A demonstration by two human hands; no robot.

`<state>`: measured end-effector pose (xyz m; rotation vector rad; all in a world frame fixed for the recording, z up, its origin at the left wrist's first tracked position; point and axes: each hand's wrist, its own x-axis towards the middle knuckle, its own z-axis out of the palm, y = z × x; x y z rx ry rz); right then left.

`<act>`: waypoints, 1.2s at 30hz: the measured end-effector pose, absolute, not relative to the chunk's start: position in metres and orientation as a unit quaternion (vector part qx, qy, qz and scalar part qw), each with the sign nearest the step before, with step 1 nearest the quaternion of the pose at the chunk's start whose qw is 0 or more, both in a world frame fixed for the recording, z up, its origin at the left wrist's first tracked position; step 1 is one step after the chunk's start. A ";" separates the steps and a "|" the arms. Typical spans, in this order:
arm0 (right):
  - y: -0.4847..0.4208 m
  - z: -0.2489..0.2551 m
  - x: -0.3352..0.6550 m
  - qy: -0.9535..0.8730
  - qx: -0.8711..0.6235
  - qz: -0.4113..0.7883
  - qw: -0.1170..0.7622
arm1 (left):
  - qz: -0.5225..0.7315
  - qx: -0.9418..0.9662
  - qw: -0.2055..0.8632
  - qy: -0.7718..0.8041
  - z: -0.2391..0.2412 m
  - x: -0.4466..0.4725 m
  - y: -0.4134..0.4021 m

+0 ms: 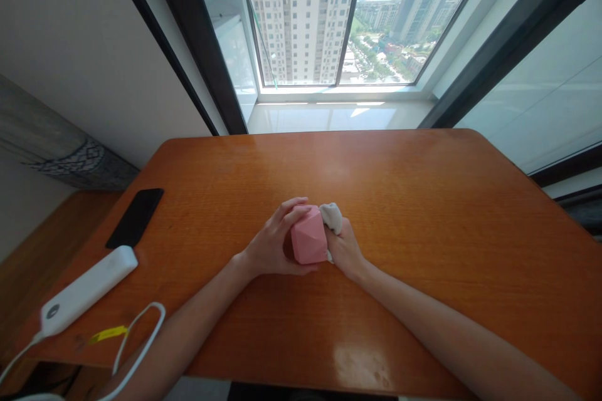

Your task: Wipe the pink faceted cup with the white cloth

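A pink faceted block-like object point(309, 237) is held above the middle of the wooden table point(399, 188). My left hand point(283, 239) grips it from the left, fingers over its top and thumb along its lower edge. My right hand point(345, 247) is closed on a whitish cloth point(332, 217) against the object's right side. Part of the cloth sticks out above that hand and a small bit shows below it. The right fingertips are hidden behind the object and the cloth.
On the table's left side lie a black phone point(135, 218) and a white power strip point(89, 291). Its white cable point(153, 335), with a yellow tag point(108, 334), loops by my left forearm. Beyond the far table edge is a window point(338, 25).
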<state>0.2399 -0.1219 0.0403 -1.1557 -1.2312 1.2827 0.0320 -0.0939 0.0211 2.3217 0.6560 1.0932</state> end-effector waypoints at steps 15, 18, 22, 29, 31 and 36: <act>-0.118 0.035 0.241 -0.469 -0.531 0.518 0.479 | 0.334 0.885 0.201 0.255 0.012 0.027 -0.092; -0.118 0.036 0.241 -0.466 -0.523 0.526 0.481 | 0.337 0.885 0.189 0.259 0.012 0.027 -0.092; -0.121 0.038 0.241 -0.484 -0.511 0.517 0.487 | 0.372 0.854 0.247 0.267 0.021 0.032 -0.095; -0.123 0.040 0.241 -0.493 -0.496 0.517 0.494 | 0.330 0.779 0.409 0.341 0.025 0.034 -0.100; -0.121 0.041 0.241 -0.480 -0.498 0.524 0.497 | 0.333 0.787 0.404 0.328 0.022 0.032 -0.098; -0.119 0.043 0.241 -0.467 -0.497 0.537 0.497 | 0.350 0.858 0.277 0.253 0.013 0.029 -0.093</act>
